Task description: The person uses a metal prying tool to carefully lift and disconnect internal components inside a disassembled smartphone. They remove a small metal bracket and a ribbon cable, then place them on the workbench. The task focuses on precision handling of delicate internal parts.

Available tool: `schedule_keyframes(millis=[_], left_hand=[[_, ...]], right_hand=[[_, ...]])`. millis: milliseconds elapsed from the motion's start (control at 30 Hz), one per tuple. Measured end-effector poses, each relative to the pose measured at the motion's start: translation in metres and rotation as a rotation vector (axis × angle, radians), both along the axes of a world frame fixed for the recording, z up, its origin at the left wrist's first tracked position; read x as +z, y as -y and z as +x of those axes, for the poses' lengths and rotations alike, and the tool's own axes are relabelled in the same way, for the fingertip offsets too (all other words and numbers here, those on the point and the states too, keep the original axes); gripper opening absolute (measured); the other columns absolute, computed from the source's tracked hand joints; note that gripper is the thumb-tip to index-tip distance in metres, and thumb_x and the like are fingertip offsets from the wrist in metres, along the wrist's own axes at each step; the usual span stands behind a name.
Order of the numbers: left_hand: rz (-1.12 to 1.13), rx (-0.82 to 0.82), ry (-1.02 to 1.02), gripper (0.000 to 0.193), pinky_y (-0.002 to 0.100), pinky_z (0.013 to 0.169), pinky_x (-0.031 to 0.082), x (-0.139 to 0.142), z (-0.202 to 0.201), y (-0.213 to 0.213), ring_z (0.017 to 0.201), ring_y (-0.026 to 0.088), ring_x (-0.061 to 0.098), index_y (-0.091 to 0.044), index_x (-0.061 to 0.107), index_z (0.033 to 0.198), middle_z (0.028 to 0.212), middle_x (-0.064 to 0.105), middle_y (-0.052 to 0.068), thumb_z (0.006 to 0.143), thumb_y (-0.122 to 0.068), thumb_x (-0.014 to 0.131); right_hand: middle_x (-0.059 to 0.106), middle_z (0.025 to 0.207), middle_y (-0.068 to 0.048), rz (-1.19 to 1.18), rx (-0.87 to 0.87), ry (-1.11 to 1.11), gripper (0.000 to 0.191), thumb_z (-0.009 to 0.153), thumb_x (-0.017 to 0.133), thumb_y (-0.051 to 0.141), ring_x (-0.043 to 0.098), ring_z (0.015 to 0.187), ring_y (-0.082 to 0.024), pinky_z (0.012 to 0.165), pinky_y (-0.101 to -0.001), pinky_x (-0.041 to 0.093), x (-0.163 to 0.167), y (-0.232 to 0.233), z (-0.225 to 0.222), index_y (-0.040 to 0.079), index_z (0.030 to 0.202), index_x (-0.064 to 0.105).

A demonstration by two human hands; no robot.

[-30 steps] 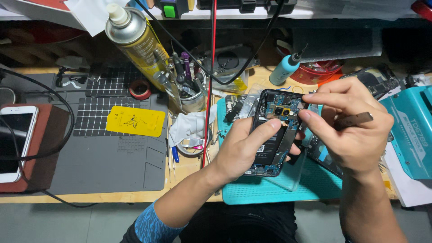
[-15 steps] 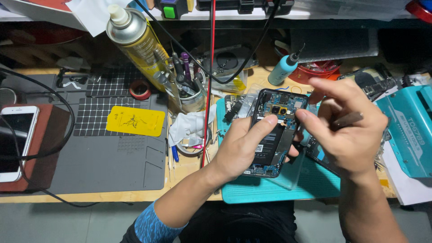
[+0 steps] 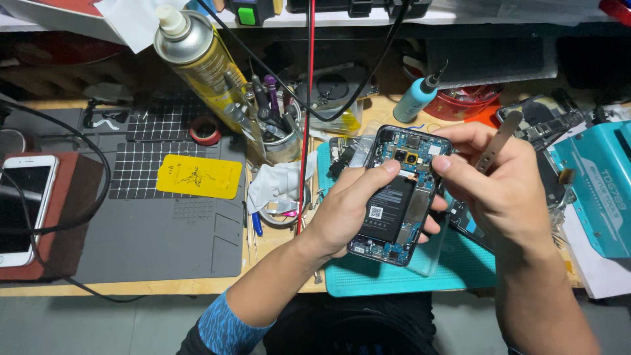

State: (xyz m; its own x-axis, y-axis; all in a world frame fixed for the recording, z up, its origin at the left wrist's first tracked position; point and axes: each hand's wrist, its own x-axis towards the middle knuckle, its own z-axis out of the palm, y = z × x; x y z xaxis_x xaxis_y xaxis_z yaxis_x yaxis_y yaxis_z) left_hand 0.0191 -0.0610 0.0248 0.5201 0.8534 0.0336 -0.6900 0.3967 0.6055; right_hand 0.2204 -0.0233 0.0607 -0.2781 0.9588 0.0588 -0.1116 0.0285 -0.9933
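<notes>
1. My left hand (image 3: 348, 210) wraps the opened phone (image 3: 401, 194) from below, thumb pressed on its black battery, above the teal mat (image 3: 394, 279).
2. My right hand (image 3: 503, 190) pinches thin metal tweezers (image 3: 497, 141), its forefinger touching the phone's top edge.
3. The circuit boards look blue and glossy.
4. The wooden worktop (image 3: 164, 286) carries a grey gridded mat (image 3: 171, 230) and a yellow spray can (image 3: 197, 56).
5. The tweezers' tip is hidden.
</notes>
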Motion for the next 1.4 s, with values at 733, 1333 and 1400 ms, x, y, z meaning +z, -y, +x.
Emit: schedule_keyframes(millis=[733,1333,1400], left_hand=[[1.502,0.929,-1.439,0.079,0.044,0.095,0.051,0.03,-0.024,-0.001,0.11,0.035,0.063,0.001,0.052,0.145,0.119,0.061,0.019,0.085,-0.045,0.075],[1.961,0.979,-1.653,0.043,0.035,0.092,0.05,0.064,-0.043,-0.009,0.099,0.022,0.062,-0.002,0.063,0.139,0.11,0.063,0.009,0.099,-0.018,0.062],[1.951,0.977,-1.647,0.043,0.035,0.093,0.05,0.061,-0.043,-0.01,0.099,0.022,0.061,-0.002,0.062,0.139,0.11,0.062,0.009,0.1,-0.019,0.062]], right_hand=[[0.069,0.118,-0.014,0.113,0.017,-0.107,0.045,0.088,0.068,-0.013,0.07,0.096,-0.014,0.086,-0.0246,0.057,-0.021,0.005,0.018,-0.011,0.132,0.061],[0.064,0.074,-0.009,0.039,0.12,-0.245,0.037,0.089,0.066,-0.004,0.044,0.054,-0.005,0.051,-0.02,0.03,-0.037,0.011,0.041,-0.015,0.125,0.062],[0.064,0.077,-0.009,0.033,0.107,-0.228,0.04,0.088,0.065,-0.004,0.042,0.052,-0.005,0.05,-0.0198,0.029,-0.037,0.01,0.041,-0.014,0.127,0.061]])
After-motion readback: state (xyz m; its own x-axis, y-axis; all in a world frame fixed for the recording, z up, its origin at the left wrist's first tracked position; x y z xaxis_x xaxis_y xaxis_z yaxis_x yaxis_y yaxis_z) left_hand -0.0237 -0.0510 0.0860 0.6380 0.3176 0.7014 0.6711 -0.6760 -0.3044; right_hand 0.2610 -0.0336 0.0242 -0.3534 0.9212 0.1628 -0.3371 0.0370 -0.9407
